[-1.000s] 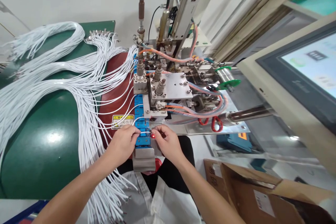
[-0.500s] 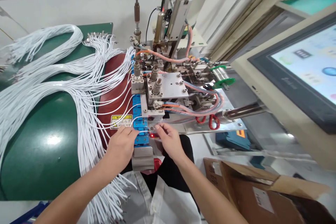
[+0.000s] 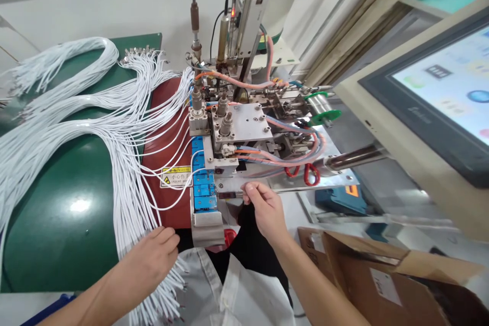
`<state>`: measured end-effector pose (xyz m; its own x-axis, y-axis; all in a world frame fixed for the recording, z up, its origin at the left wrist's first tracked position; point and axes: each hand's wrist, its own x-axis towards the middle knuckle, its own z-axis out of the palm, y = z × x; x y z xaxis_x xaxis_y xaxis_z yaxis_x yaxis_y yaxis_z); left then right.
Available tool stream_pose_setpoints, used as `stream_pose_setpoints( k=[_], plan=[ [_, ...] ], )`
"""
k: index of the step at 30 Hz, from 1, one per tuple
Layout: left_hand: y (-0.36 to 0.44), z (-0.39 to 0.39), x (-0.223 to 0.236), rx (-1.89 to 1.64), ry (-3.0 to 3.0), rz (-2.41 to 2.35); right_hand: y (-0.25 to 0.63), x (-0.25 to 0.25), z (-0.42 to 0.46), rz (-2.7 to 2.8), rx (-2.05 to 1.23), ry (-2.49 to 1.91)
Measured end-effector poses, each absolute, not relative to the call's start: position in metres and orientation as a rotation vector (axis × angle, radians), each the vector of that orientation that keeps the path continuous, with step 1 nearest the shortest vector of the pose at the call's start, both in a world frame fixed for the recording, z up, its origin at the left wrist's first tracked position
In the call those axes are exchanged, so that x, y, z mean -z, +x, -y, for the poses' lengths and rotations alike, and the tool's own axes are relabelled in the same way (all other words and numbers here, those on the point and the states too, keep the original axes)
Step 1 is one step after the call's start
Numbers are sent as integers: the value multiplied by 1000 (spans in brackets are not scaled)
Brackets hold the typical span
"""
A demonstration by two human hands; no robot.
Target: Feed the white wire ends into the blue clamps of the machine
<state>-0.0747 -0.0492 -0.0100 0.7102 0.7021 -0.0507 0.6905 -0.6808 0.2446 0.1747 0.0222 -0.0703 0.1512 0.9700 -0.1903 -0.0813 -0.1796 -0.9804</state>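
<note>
Head view: left hand [image 3: 153,257] low, by the front edge of the red plate [image 3: 173,220], over the right side of the near bundle of white cables [image 3: 124,188]. Fingers bent and close together, back of hand up; tips partly hidden, so cannot tell about a grip on a cable. Right hand [image 3: 267,211] at the front edge of the metal bed [image 3: 233,183], right of the blue blocks [image 3: 204,191] and apart from them. Thumb and index finger pinched narrow; cannot tell about anything small between the tips.

White cables in thick bundles across the green table [image 3: 57,244]. Near bundle bent down along its right edge, loose ends by the front right corner. Another bundle toward the back right corner, metal terminals [image 3: 139,52] on its ends. Single cables fanned over the red plate to the farther blue blocks.

Blue blocks in a row along the plate's right edge, bent metal piece [image 3: 207,229] just in front of the row. Warning label [image 3: 175,177] near the same edge. Farther right on the machine: spool [image 3: 321,107] with green flanges. Lit screen [image 3: 446,86] at far right, cardboard box [image 3: 362,277] below.
</note>
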Motion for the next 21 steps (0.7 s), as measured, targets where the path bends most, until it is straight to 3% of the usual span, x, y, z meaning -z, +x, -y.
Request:
stream_pose_setpoints(
  k=[5,13,21],
  plan=[
    [-65,47,4,139,2522,-1059,170,64,-19,961,-1270,-1361],
    [-28,19,1,-351,2020,-1443,167,56,5,1066,-1401,-1010],
    [0,14,8,-616,1671,-1407,153,38,2,1066,-1345,-1169]
  ],
)
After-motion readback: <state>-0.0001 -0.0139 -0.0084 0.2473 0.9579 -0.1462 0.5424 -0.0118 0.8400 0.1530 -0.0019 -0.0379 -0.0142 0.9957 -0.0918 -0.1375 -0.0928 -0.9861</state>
